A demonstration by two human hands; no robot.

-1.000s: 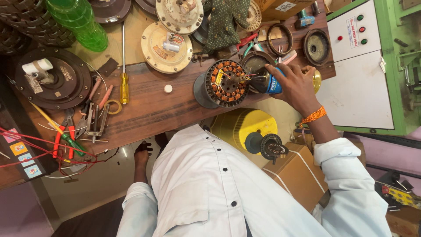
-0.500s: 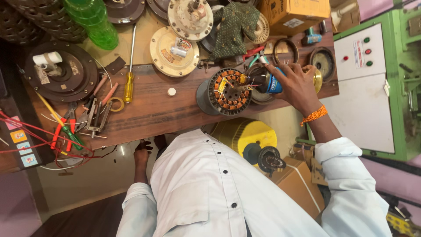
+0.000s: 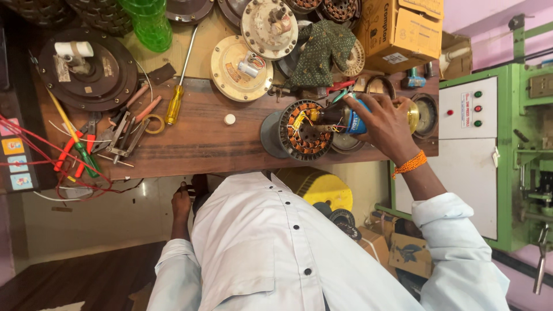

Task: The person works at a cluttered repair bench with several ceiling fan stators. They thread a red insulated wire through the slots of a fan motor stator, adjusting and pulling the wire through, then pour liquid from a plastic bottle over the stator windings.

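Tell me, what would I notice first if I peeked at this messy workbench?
Probably the round motor coil of copper windings near the bench's front edge, with the right hand holding a small blue can beside it. Next, the green plastic bottle at the far side and the yellow-handled screwdriver lying on the wood. The left hand hangs below the bench edge; whether it holds anything is unclear.

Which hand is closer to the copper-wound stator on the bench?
Right. The right hand holds a blue can beside the stator; the left hand hangs below the bench edge.
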